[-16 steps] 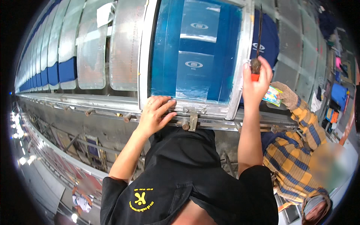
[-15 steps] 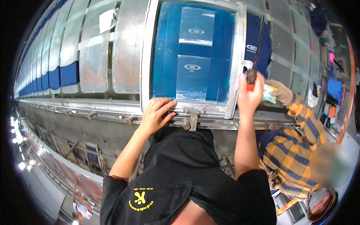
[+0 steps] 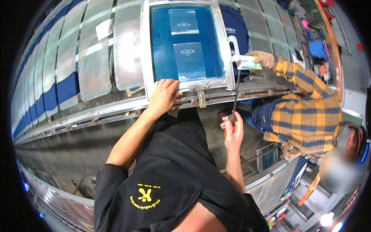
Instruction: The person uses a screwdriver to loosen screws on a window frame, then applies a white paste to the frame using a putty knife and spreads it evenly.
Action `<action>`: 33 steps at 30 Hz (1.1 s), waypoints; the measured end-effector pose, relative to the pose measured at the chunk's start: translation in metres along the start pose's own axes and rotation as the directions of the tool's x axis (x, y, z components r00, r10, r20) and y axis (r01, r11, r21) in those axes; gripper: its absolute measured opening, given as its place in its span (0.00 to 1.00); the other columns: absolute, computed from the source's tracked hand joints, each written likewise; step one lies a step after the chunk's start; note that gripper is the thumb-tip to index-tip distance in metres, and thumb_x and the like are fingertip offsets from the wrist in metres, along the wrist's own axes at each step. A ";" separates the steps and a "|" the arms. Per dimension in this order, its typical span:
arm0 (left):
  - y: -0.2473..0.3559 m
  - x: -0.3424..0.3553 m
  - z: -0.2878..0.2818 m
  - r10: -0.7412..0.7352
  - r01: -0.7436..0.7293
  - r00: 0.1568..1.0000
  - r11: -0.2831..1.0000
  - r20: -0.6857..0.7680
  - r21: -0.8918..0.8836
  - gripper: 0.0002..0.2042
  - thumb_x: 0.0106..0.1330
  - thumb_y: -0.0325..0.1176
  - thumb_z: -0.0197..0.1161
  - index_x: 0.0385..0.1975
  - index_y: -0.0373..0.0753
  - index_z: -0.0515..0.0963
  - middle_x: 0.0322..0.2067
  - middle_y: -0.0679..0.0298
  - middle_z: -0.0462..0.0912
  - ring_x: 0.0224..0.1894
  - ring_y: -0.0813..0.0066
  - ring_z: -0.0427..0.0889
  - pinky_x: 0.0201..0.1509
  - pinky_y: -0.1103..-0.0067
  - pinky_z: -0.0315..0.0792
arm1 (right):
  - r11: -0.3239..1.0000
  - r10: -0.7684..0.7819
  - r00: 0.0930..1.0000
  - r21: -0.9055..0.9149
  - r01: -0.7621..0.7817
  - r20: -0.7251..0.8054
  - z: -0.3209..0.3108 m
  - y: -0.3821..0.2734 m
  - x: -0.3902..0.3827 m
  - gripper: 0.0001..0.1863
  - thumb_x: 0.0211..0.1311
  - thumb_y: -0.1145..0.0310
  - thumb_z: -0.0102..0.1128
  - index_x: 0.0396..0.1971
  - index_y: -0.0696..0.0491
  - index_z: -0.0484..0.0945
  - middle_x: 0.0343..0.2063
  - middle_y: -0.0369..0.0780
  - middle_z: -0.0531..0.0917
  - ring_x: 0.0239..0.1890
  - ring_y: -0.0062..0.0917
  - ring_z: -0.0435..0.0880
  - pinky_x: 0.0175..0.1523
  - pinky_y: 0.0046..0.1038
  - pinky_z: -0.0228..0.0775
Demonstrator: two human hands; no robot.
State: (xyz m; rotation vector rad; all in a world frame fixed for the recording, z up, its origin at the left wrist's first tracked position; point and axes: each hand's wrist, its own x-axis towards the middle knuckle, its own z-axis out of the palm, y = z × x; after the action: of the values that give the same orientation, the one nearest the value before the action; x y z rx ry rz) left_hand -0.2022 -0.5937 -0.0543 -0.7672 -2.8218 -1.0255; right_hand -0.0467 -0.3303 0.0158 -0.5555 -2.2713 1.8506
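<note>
My left hand has its fingers curled over the near edge of a metal screen frame, which holds a blue printing screen with small pale oval prints. Lower right, my right hand grips a long dark rod tool by its knobbed, orange-red end, below the rail. A co-worker's gloved hand holds a small colourful packet beside a white hook-shaped piece at the frame's right side. Dark navy fabric lies beyond that piece.
Pale platens, some with navy cloth, line the bench to the left and right of the frame. A metal rail runs along its front. A co-worker in a checked shirt is close on my right. Coloured items lie farther right.
My right hand has moved down from the frame's right side to below the rail with the rod. The co-worker's hand and packet now reach nearer the frame. The view has shifted.
</note>
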 end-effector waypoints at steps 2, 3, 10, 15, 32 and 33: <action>0.010 0.004 -0.018 0.016 -0.016 1.000 1.000 -0.009 0.009 0.20 0.62 0.37 0.70 0.52 0.36 0.78 0.46 0.59 0.80 0.51 0.58 0.77 0.55 0.65 0.67 | 0.998 0.055 0.998 0.013 -0.055 -0.005 -0.009 -0.002 -0.023 0.26 0.75 0.72 0.54 0.69 0.59 0.63 0.39 0.39 0.82 0.31 0.16 0.78 0.40 0.21 0.75; 0.013 0.006 -0.025 0.008 -0.008 1.000 1.000 0.009 0.003 0.20 0.62 0.37 0.70 0.52 0.37 0.78 0.46 0.59 0.80 0.50 0.57 0.76 0.55 0.66 0.67 | 0.996 0.085 0.996 0.022 -0.085 -0.031 -0.012 -0.005 -0.033 0.27 0.74 0.73 0.53 0.70 0.59 0.62 0.39 0.39 0.82 0.32 0.16 0.78 0.40 0.22 0.76; 0.017 -0.010 -0.012 -0.022 0.023 0.996 1.000 0.081 -0.006 0.22 0.62 0.37 0.71 0.54 0.34 0.78 0.49 0.55 0.80 0.52 0.53 0.76 0.57 0.64 0.68 | 0.975 0.168 0.978 0.168 -0.146 -0.126 -0.037 0.018 -0.085 0.26 0.73 0.75 0.52 0.69 0.59 0.64 0.41 0.40 0.83 0.32 0.16 0.80 0.40 0.22 0.76; 0.026 -0.013 -0.005 -0.098 0.097 0.989 0.995 0.109 0.017 0.24 0.64 0.39 0.70 0.58 0.35 0.77 0.51 0.52 0.79 0.52 0.53 0.76 0.57 0.63 0.68 | 0.944 0.324 0.946 0.076 -0.322 -0.010 -0.071 0.027 -0.090 0.27 0.72 0.72 0.57 0.70 0.53 0.67 0.39 0.36 0.84 0.26 0.12 0.77 0.32 0.17 0.71; 0.154 0.078 0.135 -0.034 0.025 0.998 0.987 0.055 0.159 0.42 0.56 0.46 0.74 0.67 0.29 0.64 0.59 0.46 0.74 0.63 0.49 0.72 0.68 0.58 0.61 | 0.967 0.218 0.961 -0.169 -0.190 0.167 -0.122 0.067 -0.030 0.25 0.67 0.69 0.62 0.64 0.51 0.75 0.54 0.50 0.84 0.51 0.36 0.87 0.52 0.28 0.76; 0.151 0.077 0.138 -0.024 0.018 0.999 0.989 0.040 0.146 0.41 0.56 0.45 0.74 0.66 0.29 0.64 0.58 0.46 0.75 0.62 0.50 0.73 0.67 0.58 0.62 | 0.967 0.221 0.961 -0.169 -0.193 0.168 -0.121 0.067 -0.028 0.25 0.67 0.69 0.61 0.64 0.50 0.75 0.53 0.50 0.84 0.50 0.36 0.87 0.52 0.28 0.76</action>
State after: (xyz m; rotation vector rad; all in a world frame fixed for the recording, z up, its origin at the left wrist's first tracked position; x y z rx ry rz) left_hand -0.1826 -0.3759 -0.0567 -0.7542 -2.9057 -0.8034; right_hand 0.0338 -0.2193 -0.0190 -0.6957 -2.5820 1.9062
